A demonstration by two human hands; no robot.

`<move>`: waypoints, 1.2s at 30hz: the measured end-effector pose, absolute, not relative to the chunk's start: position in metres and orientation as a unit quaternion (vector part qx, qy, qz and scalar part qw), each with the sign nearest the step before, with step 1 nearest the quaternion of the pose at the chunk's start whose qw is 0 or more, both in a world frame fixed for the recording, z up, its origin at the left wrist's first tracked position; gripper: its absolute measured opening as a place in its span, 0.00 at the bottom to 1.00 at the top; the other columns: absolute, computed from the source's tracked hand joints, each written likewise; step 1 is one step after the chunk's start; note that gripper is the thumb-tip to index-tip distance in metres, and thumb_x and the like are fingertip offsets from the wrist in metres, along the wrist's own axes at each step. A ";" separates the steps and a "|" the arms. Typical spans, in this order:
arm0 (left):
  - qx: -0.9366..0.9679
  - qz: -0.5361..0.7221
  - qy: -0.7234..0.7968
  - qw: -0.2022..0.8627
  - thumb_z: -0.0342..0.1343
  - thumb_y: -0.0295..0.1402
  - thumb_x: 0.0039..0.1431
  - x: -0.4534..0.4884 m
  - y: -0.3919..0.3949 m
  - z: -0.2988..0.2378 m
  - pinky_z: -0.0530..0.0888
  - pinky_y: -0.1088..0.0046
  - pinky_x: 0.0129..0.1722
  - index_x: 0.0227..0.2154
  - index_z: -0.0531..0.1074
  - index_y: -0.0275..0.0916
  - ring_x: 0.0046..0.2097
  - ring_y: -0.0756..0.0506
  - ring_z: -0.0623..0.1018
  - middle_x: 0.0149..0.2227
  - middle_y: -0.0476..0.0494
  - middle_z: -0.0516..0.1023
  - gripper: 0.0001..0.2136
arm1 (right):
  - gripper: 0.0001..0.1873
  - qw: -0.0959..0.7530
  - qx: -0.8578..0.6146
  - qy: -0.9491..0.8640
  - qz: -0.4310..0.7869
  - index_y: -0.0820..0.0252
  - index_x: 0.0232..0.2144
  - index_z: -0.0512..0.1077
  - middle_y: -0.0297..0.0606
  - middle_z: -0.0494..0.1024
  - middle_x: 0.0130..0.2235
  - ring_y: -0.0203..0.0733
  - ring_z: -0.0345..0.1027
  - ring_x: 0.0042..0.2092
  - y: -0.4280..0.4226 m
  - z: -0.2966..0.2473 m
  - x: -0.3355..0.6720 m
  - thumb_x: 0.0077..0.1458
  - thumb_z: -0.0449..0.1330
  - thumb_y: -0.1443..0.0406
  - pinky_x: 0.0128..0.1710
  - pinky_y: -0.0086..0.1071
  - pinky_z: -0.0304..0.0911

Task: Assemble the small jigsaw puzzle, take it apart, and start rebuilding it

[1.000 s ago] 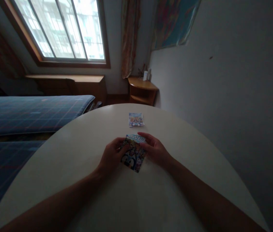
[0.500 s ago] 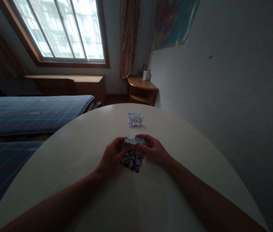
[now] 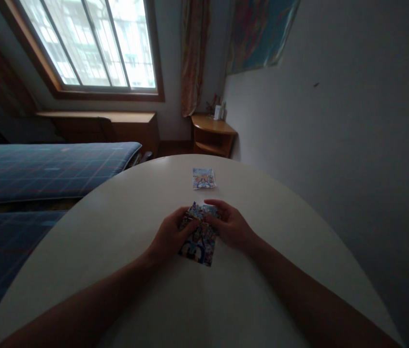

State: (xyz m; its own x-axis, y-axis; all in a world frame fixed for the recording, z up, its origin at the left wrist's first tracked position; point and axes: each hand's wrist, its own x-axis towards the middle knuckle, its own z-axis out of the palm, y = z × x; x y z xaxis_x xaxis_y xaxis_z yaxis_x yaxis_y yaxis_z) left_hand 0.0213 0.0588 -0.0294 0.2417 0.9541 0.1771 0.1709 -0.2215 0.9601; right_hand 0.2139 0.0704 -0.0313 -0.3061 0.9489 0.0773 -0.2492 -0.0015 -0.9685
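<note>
Between my two hands is a colourful printed sheet [image 3: 197, 247], with a dark blue cartoon figure on its lower part. Its upper edge looks uneven and crumpled. My left hand [image 3: 171, 232] pinches the left side, thumb on top. On the right side my right hand [image 3: 231, 224] pinches it near the top, its index finger reaching past the edge. Farther away, a similar small printed picture [image 3: 203, 179] lies flat on the white round table [image 3: 124, 251]. Whether the held sheet is one piece or several layers I cannot tell.
Beyond the table's left edge lies a blue plaid mattress [image 3: 52, 169]. A wooden corner shelf [image 3: 213, 125] stands behind the table, and a long wooden desk [image 3: 132, 118] sits under the window [image 3: 95, 43]. The pale wall [image 3: 335, 145] runs along the right.
The held sheet has straightened and its lower edge has come slightly nearer to me. A pointed bit of its upper edge now sticks up between my hands. Both hands have barely moved.
</note>
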 end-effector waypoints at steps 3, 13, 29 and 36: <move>0.649 0.438 0.442 0.438 0.58 0.41 0.59 0.021 0.057 -0.027 0.76 0.71 0.35 0.39 0.73 0.37 0.36 0.44 0.80 0.35 0.46 0.81 0.12 | 0.22 0.483 -0.343 -0.516 0.619 0.55 0.46 0.74 0.36 0.81 0.40 0.38 0.76 0.39 0.071 -0.035 0.214 0.47 0.71 0.61 0.40 0.33 0.71; 0.645 0.448 0.443 0.433 0.55 0.41 0.60 0.023 0.057 -0.025 0.74 0.73 0.32 0.37 0.74 0.38 0.34 0.46 0.79 0.34 0.46 0.80 0.11 | 0.21 0.512 -0.348 -0.509 0.598 0.54 0.45 0.73 0.37 0.81 0.40 0.39 0.76 0.40 0.071 -0.031 0.215 0.50 0.69 0.58 0.44 0.37 0.70; 0.642 0.429 0.467 0.431 0.47 0.45 0.65 0.022 0.055 -0.023 0.73 0.70 0.36 0.33 0.74 0.37 0.35 0.45 0.76 0.33 0.45 0.79 0.17 | 0.15 0.510 -0.345 -0.522 0.591 0.52 0.46 0.74 0.40 0.79 0.48 0.43 0.74 0.48 0.076 -0.034 0.217 0.55 0.62 0.62 0.55 0.46 0.65; 0.646 0.435 0.458 0.429 0.49 0.41 0.61 0.023 0.057 -0.024 0.75 0.68 0.37 0.42 0.76 0.37 0.38 0.43 0.79 0.37 0.43 0.81 0.16 | 0.28 0.457 -0.352 -0.650 0.495 0.52 0.51 0.69 0.41 0.75 0.51 0.43 0.71 0.51 0.067 -0.034 0.215 0.47 0.56 0.74 0.52 0.44 0.68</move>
State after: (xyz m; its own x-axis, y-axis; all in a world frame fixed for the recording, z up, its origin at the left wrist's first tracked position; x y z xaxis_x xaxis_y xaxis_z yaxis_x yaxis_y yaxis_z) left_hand 0.0225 0.0569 -0.0238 0.2012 0.9647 0.1698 0.2184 -0.2131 0.9523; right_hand 0.2154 0.0668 -0.0339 -0.3346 0.9098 0.2455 0.0055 0.2624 -0.9650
